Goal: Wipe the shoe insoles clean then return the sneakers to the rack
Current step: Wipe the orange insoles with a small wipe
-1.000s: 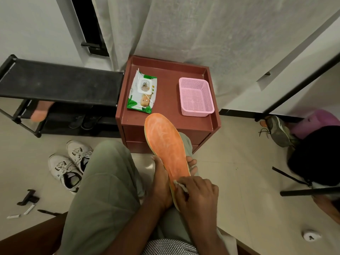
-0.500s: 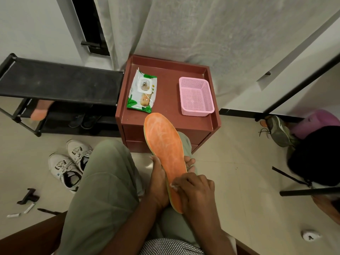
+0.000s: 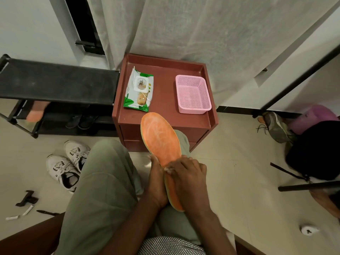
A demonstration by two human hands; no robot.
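Insole (image 3: 160, 138), orange with a pale green edge, lies lengthwise over the person's lap, toe pointing to 12 o'clock and overhanging the front lip of the red cabinet (image 3: 165, 70), heel toward the body. It looks thin, light and flexible, a foam sheet that probably bends if held by one end alone, so support along a long edge suits it better than a pinch at the toe. Whitish streaks mark its top face.

Left hand (image 3: 156, 183) cups the insole's left edge near the heel half, fingers curled under and thumb along the rim, bracing it. Right hand (image 3: 187, 179) lies on top at the middle, fingers bent and pressed down on a small white wipe (image 3: 168, 169), of which only a sliver shows between the fingertips. By my reading the wiping is mid-way; the toe half is not yet covered by the hand.

On the cabinet top, at 11 o'clock from the insole, lies a wipes pack (image 3: 138, 91); at 1 o'clock stands a pink basket (image 3: 192, 94). At 9 o'clock on the floor sit the white sneakers (image 3: 66, 164), side by side, well apart from the hands. Beyond them at 10 o'clock stands the black rack (image 3: 57, 83), with a second orange insole (image 3: 35, 112) on its lower shelf.
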